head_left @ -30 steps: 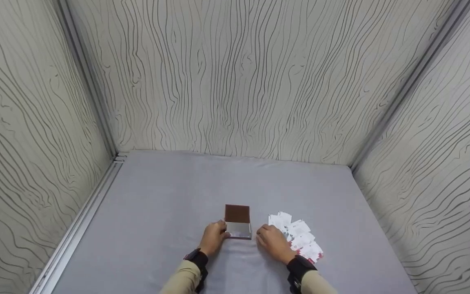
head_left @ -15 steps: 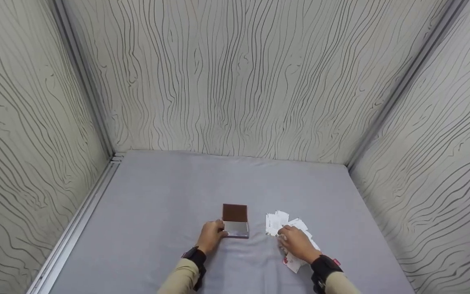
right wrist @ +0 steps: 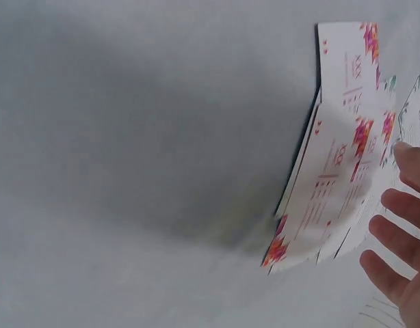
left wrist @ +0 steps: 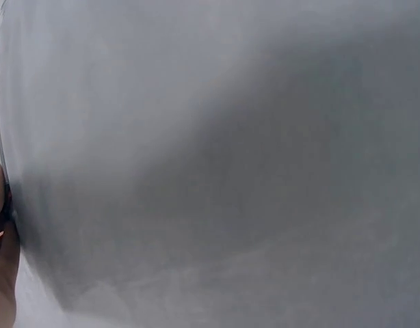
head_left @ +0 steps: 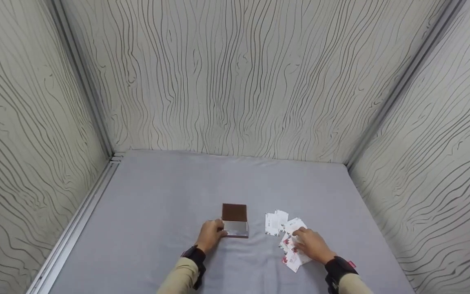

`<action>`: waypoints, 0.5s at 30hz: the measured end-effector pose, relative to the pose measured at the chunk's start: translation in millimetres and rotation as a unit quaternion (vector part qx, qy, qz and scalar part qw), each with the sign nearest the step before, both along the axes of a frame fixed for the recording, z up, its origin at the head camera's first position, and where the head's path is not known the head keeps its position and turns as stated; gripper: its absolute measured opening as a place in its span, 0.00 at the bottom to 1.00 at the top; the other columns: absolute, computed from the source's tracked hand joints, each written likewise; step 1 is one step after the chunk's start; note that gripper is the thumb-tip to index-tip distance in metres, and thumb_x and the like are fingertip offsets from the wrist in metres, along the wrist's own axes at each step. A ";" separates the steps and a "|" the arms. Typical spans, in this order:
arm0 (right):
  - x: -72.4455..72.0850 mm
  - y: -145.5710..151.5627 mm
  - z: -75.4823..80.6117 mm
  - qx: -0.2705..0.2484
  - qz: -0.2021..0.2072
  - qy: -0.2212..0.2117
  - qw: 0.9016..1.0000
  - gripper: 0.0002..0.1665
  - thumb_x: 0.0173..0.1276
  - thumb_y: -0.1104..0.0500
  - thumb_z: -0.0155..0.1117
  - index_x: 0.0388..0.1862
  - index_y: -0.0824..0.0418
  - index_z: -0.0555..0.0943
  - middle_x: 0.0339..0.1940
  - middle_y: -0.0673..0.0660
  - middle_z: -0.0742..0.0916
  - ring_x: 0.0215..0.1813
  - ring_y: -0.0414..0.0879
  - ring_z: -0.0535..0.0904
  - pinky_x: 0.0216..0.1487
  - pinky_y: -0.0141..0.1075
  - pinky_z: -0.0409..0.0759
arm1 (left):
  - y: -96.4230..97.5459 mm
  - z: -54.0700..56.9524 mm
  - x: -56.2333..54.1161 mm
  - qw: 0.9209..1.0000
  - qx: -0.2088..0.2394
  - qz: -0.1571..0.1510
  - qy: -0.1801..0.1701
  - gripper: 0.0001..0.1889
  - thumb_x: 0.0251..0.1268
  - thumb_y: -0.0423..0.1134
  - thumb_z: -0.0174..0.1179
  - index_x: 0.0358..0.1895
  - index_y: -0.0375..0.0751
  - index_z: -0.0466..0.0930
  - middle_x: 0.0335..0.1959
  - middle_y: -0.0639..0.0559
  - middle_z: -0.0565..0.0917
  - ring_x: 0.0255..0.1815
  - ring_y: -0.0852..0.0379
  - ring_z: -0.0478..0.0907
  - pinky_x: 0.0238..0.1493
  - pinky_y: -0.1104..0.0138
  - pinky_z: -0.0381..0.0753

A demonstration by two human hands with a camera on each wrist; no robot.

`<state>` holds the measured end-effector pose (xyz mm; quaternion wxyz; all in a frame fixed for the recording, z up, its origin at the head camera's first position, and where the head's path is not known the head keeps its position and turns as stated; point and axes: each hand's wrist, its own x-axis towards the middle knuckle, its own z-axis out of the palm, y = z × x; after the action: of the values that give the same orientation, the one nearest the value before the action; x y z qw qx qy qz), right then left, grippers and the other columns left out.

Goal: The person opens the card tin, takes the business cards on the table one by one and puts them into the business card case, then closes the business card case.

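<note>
An opened card case (head_left: 235, 221) lies on the grey cloth, its brown lid flap laid back and its lower half pale and shiny. My left hand (head_left: 211, 235) pinches its left edge; the left wrist view catches only part of that hand (left wrist: 1, 273) at the left border. To the right, several white business cards (head_left: 275, 222) with printed corners overlap in a loose spread. Over the red-patterned cards (right wrist: 319, 178) my right hand (head_left: 313, 246) hovers or rests with spread fingers; contact is hard to tell. Its fingers (right wrist: 398, 242) show beside the cards in the right wrist view.
Grey cloth (head_left: 169, 183) covers the table, with some wrinkles near the hands. Wood-patterned panels (head_left: 227, 81) rise at the back and on both sides. A metal rail (head_left: 76, 220) runs along the left edge.
My right hand has moved right, from beside the card case to over the cards. Some red-patterned cards have shifted toward the lower left. My left hand stays at the case.
</note>
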<state>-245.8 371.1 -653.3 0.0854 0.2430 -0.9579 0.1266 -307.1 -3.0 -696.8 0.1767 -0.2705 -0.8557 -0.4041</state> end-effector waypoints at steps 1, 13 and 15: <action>1.0 2.9 -0.1 0.002 0.000 -0.007 1.000 0.16 0.55 0.67 0.73 0.43 0.68 0.82 0.39 0.61 0.84 0.39 0.60 0.82 0.38 0.53 0.82 | 0.1 0.1 0.0 1.000 0.000 0.000 -0.004 0.16 0.45 0.26 0.73 0.18 0.36 0.71 0.18 0.52 0.70 0.23 0.64 0.60 0.24 0.70 0.62; 10.3 27.0 -7.7 0.024 -0.052 -0.114 0.992 0.30 0.48 0.71 0.75 0.53 0.69 0.79 0.49 0.65 0.81 0.51 0.67 0.77 0.46 0.64 0.77 | 2.0 -1.3 -1.3 0.999 0.007 0.009 -0.038 0.14 0.46 0.25 0.73 0.19 0.36 0.74 0.18 0.55 0.71 0.23 0.64 0.61 0.25 0.70 0.63; 11.2 29.3 -8.1 0.024 -0.059 -0.120 0.991 0.31 0.47 0.72 0.75 0.53 0.68 0.79 0.48 0.65 0.81 0.51 0.67 0.77 0.46 0.64 0.78 | 2.0 -2.2 -1.6 0.999 0.009 0.006 -0.036 0.15 0.46 0.25 0.73 0.18 0.35 0.73 0.18 0.54 0.70 0.23 0.63 0.61 0.25 0.70 0.63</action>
<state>-234.6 400.4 -661.4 -0.0288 0.1715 -0.9766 0.1263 -308.6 -1.0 -699.0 0.1508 -0.2485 -0.8595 -0.4204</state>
